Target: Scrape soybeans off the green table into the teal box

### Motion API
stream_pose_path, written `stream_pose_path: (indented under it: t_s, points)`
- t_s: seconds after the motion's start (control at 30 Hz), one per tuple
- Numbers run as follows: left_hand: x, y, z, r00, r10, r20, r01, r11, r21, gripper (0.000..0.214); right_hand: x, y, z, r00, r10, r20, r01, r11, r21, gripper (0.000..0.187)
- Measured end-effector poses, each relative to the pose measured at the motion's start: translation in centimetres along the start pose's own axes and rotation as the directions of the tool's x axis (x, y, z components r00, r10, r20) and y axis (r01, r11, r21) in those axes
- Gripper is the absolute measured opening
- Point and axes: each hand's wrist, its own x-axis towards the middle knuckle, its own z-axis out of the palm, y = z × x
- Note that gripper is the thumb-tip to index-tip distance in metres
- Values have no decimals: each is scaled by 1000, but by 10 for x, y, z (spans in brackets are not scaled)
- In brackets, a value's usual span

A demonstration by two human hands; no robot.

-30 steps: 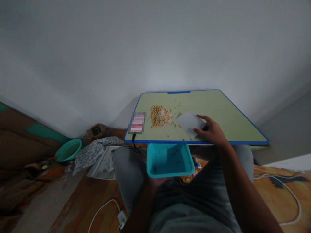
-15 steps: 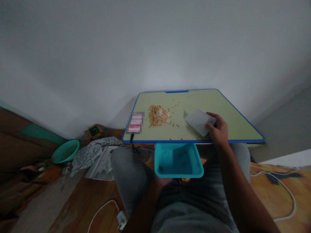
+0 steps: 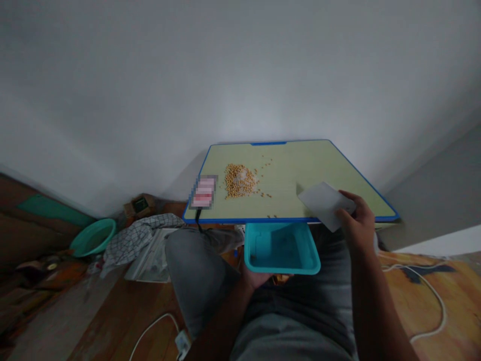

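Pinching flat, angular white card (image 3: 323, 203) with right fingers (image 3: 344, 217); left hand (image 3: 257, 277) holding round-cornered teal tub (image 3: 281, 248).

Beans (image 3: 231, 185) are being carried by the table (image 3: 296, 168) on its left part. To their right, a card (image 3: 323, 201) is being held by the right hand (image 3: 358, 219) over the near edge. Before this edge, a tub (image 3: 283, 271) is being supported from below by the left hand (image 3: 255, 277).

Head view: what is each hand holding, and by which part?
The right hand holds the white card by its right corner. The left hand holds the blue tub from below, at its near left part; the exact grip is hidden.
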Motion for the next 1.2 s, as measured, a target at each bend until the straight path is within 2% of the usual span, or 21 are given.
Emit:
stream_pose_path:
  t_s: [0.03, 0.1, 0.3, 0.4, 0.53, 0.87, 1.03, 1.2]
  points:
    - [0, 0, 0, 1000, -7, 9, 7, 1000, 4, 82, -3, -6, 1, 998, 48, -37, -47, 999, 26, 63]
    - [0, 1, 0, 1000, -13, 15, 13, 1000, 15, 81, -8, -18, 5, 995, 100, -15, -99, 993, 60, 57]
    - [-1, 3, 2, 1000, -13, 1, 13, 999, 32, 84, -15, -41, 21, 986, 87, 144, -112, 978, 174, 58]
    - [0, 3, 3, 1000, -2, -12, 3, 999, 43, 79, -15, -44, 24, 981, 74, 181, -115, 968, 225, 59]
    - [2, 1, -2, 999, 24, 32, -26, 998, 51, 82, -13, -45, 24, 975, 73, 209, -124, 963, 241, 59]
    - [-14, 14, -17, 991, 128, 39, -127, 992, -26, 72, -9, -42, 30, 986, 24, 167, -49, 987, 152, 62]
    - [-18, 14, -27, 982, 185, 42, -183, 982, -53, 75, -11, -45, 34, 981, -17, 194, -12, 988, 151, 63]
    - [-18, 13, -30, 981, 189, 41, -187, 981, -54, 73, -12, -51, 35, 977, -5, 213, -31, 986, 167, 61]
